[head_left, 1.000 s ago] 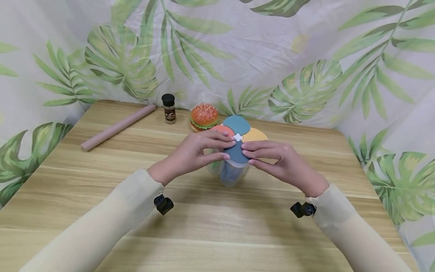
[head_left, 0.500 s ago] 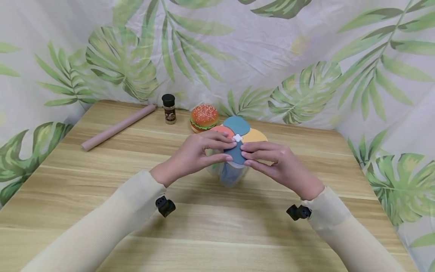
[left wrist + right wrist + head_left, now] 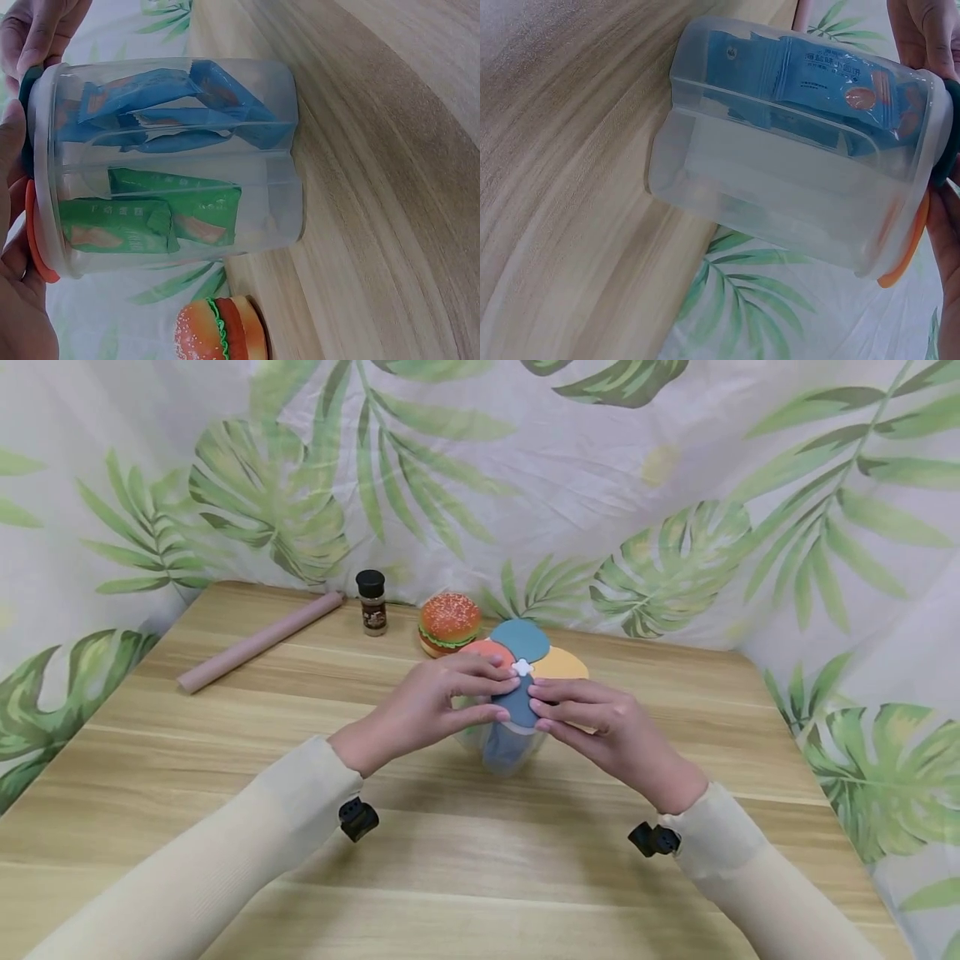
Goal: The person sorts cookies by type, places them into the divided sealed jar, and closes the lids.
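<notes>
A clear plastic storage canister [image 3: 289,180] stands upright on the table, with a lid of colored petal-shaped flaps. Blue snack packets [image 3: 840,79] and green snack packets [image 3: 120,225] show through its walls, in separate compartments. My left hand [image 3: 431,702] rests its fingertips on the left side of the dark blue flap [image 3: 515,703], thumb near its front edge. From the right, my right hand [image 3: 615,727] touches the same flap with its fingertips and thumb. This flap lies flat against the lid. An orange-red flap [image 3: 34,232] is partly covered by my left hand.
A toy hamburger [image 3: 450,622] sits just behind the canister. Farther left stand a black-capped spice jar [image 3: 372,603] and, lying aslant, a pinkish roll [image 3: 258,643]. A leaf-patterned cloth [image 3: 570,468] hangs along the table's back edge.
My right hand has shifted slightly left and toward me along the dark blue flap. My left hand stays on the lid, and the canister keeps its place.
</notes>
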{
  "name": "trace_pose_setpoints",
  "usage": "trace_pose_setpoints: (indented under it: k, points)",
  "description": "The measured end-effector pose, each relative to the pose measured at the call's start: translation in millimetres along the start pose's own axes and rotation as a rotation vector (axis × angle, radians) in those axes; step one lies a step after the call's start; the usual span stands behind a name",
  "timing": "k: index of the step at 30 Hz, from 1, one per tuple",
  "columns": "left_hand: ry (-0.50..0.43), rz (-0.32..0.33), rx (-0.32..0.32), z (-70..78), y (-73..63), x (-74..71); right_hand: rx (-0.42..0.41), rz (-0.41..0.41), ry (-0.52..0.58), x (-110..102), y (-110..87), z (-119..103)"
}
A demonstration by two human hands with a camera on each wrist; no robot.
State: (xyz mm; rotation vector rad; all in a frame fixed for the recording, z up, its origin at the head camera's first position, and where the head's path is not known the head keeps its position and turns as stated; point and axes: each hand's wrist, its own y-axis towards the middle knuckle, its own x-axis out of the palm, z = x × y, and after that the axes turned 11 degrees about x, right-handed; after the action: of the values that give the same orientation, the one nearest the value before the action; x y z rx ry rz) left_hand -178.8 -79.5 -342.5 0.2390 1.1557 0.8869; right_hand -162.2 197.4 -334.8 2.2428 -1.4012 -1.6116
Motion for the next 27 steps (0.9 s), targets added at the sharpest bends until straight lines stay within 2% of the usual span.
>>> trace_pose_setpoints:
  k: [12,19,22,27]
  points:
    - [0.035,0.001,0.057,-4.7,-1.1,3.5,0.034,-0.013,-0.05,1,-3.2,-1]
    - [0.029,-0.007,0.069,-3.7,1.8,3.2,0.061,-0.014,-0.055,-1,-7.1,-3]
    - [-0.005,-0.008,0.04,-1.9,3.2,0.1,0.064,-0.016,-0.081,0,-10.7,-5]
    - [-0.144,0.01,-0.075,-2.1,6.9,-4.9,0.078,0.0,-0.109,7,-22.8,-10]
